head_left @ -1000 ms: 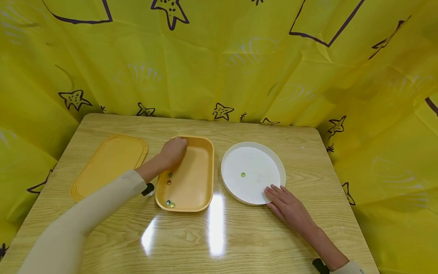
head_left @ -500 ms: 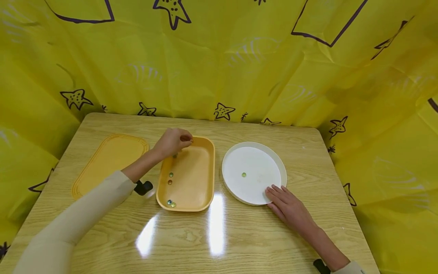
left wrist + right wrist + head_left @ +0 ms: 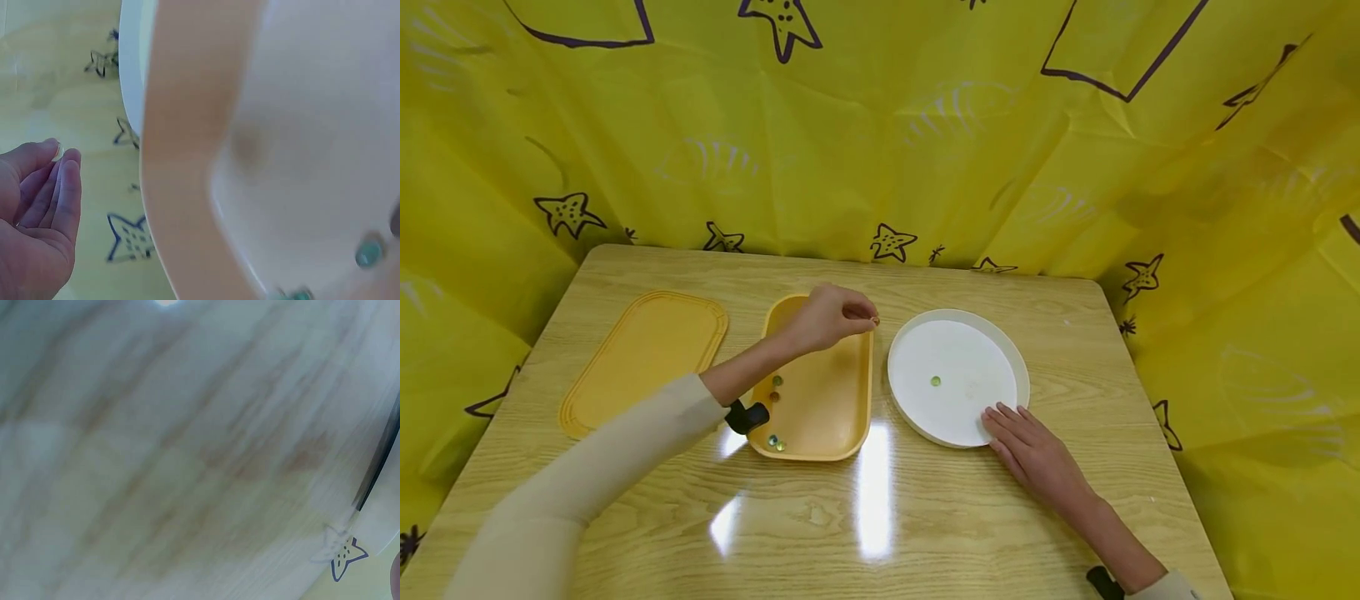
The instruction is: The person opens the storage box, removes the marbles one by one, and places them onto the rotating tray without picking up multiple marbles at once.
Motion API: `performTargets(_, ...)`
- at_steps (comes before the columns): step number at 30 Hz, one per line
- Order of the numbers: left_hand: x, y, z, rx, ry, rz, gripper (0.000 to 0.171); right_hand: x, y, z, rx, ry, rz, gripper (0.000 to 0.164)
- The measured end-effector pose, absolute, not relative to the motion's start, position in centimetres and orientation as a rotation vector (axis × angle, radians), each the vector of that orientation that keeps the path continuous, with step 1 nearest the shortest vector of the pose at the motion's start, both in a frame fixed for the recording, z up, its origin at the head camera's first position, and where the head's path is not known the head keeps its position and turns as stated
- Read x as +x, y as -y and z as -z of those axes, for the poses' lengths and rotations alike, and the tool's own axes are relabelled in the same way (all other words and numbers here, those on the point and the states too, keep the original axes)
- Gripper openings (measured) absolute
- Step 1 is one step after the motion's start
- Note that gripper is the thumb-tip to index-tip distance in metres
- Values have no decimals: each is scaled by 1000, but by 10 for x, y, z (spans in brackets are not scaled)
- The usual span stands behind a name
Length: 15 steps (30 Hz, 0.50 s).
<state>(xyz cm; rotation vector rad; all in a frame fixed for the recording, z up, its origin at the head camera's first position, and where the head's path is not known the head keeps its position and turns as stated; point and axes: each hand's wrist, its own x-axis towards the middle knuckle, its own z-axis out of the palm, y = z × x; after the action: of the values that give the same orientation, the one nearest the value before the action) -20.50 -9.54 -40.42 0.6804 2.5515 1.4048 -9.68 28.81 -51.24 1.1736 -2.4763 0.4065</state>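
My left hand (image 3: 831, 318) pinches a small orange marble (image 3: 876, 321) between thumb and fingertips, above the right rim of the orange tray (image 3: 863, 392). In the left wrist view the pinched marble (image 3: 58, 151) shows at the fingertips. Several marbles lie along the tray's left side, among them a green marble (image 3: 777, 381), an orange-brown marble (image 3: 775, 397) and a blue-green marble (image 3: 772, 440). To the right, a round white plate (image 3: 955, 333) with a raised rim holds one green marble (image 3: 936, 381). My right hand (image 3: 1037, 457) rests on the plate's near right rim, fingers extended.
A flat orange lid (image 3: 643, 358) lies on the wooden table (image 3: 805, 517) left of the tray. A yellow curtain (image 3: 850, 150) with drawn starfish hangs behind the table and along its sides. The right wrist view shows mostly blurred tabletop.
My left hand has risen from the tray's far left part with the orange marble and moved right, to the tray's right rim. My right hand stays on the plate.
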Motion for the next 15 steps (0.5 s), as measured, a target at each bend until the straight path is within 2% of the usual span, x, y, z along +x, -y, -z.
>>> performTargets(15, -199, 46, 419, 808, -2408, -1346, 6, -97, -287, 512, 1173, 2473, -395, 49)
